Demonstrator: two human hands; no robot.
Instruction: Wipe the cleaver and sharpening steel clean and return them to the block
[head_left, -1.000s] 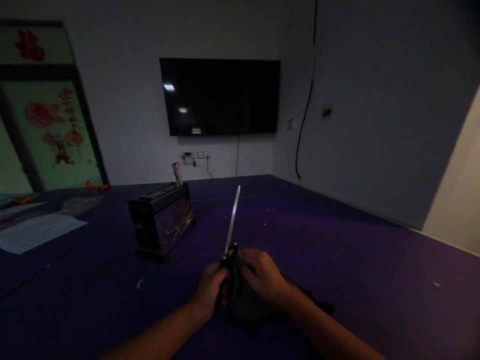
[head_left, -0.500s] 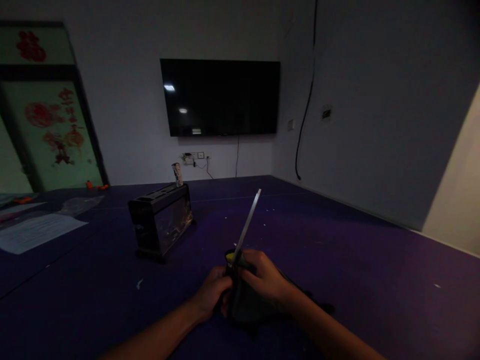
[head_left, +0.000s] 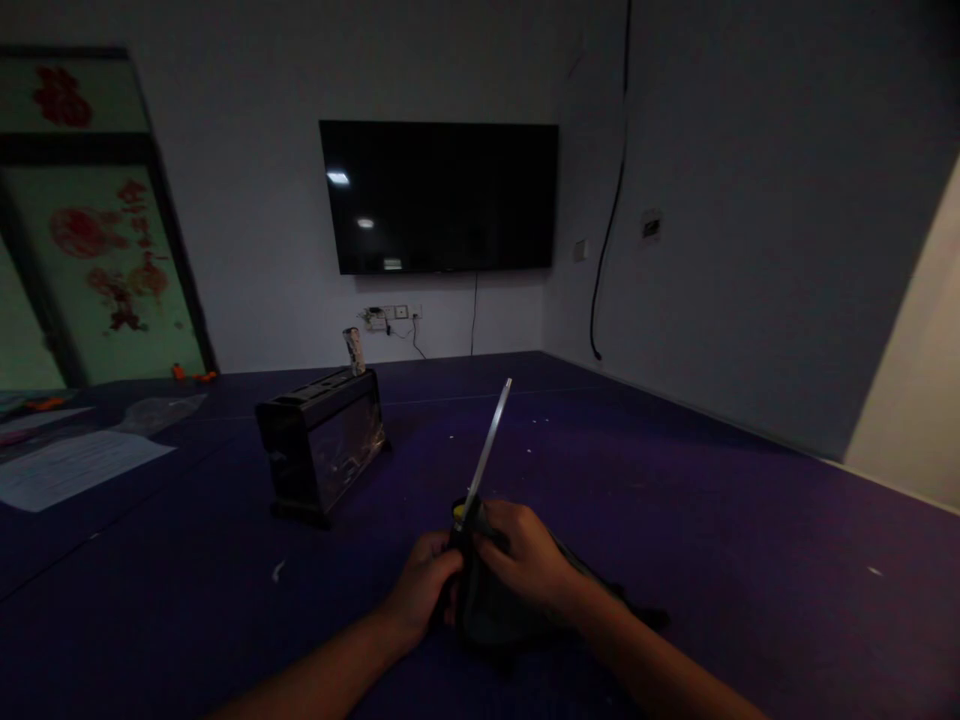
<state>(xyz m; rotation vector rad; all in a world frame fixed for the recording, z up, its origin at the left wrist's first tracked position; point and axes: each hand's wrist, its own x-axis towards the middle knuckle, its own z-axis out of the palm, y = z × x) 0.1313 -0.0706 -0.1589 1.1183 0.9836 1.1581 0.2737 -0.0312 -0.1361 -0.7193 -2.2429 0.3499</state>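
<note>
Low in the middle, my left hand is closed on the near left edge of a dark grey, cloth-like bundle with black edging. My right hand grips its upper part from the right, thumb and fingers closed. Out of the top, between the hands, a thin silvery metal rod rises, tilted up and to the right. A small yellow part shows at the rod's base. The bundle's underside and the covered fingertips are hidden, and the dim light blurs its details.
A black box-shaped stand with clear side panels is at left, a patterned roll upright in its top. Printed paper and a plastic bag lie farther left on the purple surface. White scraps are scattered about.
The metal rod has swung slightly to the left at its tip. My right fingers have shifted a little around its base; both hands keep their hold.
</note>
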